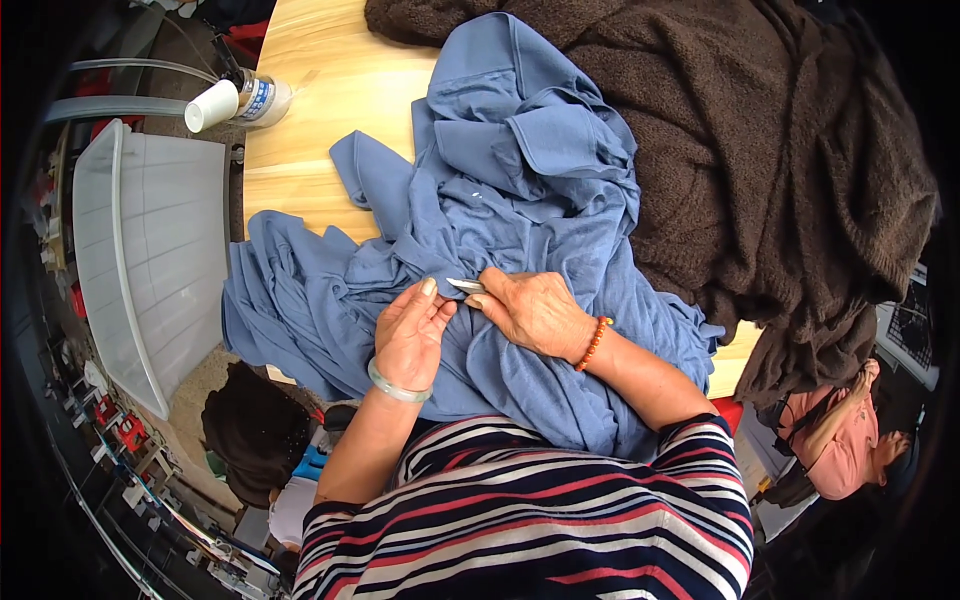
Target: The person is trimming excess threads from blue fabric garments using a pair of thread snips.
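Note:
A blue cloth garment [500, 215] lies bunched in front of me, its folds spilling over the near edge of the table. My left hand [408, 328], wearing a pale bangle, pinches a bit of this garment between thumb and fingers. In my right hand [535, 312], which has an orange bead bracelet at the wrist, are small silver thread snips [466, 286]. Their pointed tip reaches toward my left fingertips, close to the pinched cloth. The handle is hidden inside my right fingers.
Dark brown fleecy fabric [730, 140] is heaped across the right side of the wooden table [330, 75]. A jar [266, 100] and a white cup [212, 106] are at the far left edge. Beside the table stands a pale plastic bin [165, 250]. Another person [835, 440] is at lower right.

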Tool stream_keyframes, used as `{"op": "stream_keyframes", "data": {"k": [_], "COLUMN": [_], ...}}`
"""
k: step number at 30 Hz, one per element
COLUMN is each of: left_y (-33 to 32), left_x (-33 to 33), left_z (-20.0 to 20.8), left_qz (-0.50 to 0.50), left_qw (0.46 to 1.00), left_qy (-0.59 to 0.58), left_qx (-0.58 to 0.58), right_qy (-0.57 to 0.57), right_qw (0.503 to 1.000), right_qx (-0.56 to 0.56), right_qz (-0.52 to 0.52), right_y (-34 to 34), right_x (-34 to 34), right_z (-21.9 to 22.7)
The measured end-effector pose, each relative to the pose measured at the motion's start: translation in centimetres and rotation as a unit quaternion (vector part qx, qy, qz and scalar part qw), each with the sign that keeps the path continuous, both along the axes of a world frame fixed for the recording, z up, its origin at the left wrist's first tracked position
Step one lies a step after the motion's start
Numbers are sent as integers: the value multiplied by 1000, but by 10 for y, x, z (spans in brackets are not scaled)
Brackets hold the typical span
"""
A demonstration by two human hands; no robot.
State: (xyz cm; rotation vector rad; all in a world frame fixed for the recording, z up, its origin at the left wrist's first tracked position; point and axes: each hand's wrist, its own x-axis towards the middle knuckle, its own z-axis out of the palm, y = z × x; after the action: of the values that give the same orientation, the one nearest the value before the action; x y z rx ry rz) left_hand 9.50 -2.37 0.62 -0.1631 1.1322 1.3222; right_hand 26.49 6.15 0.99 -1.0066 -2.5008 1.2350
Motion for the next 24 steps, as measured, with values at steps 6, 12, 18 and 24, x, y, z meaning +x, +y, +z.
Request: {"op": "stream_keyframes", "data": {"k": [6, 12, 18, 24], "left_y": [15, 17, 20, 18], "left_x": [-8, -13, -6, -5], "left_z": [-7, -20, -5, -5], "left_qz": [37, 37, 47, 46], "left_qw": [998, 999, 998, 997], "left_qy": [-52, -4, 45, 46], "left_qx": [-8, -3, 1, 39], "right_qy": [-7, 0, 23, 33], "right_qw": [1000, 999, 998, 998], "right_qx": [-20, -33, -43, -29], "right_qz": [0, -2, -36, -48], "right_y": [1, 1, 2, 6], "right_x": [-1, -2, -8, -22], "right_z": [-1, -1, 2, -3]}}
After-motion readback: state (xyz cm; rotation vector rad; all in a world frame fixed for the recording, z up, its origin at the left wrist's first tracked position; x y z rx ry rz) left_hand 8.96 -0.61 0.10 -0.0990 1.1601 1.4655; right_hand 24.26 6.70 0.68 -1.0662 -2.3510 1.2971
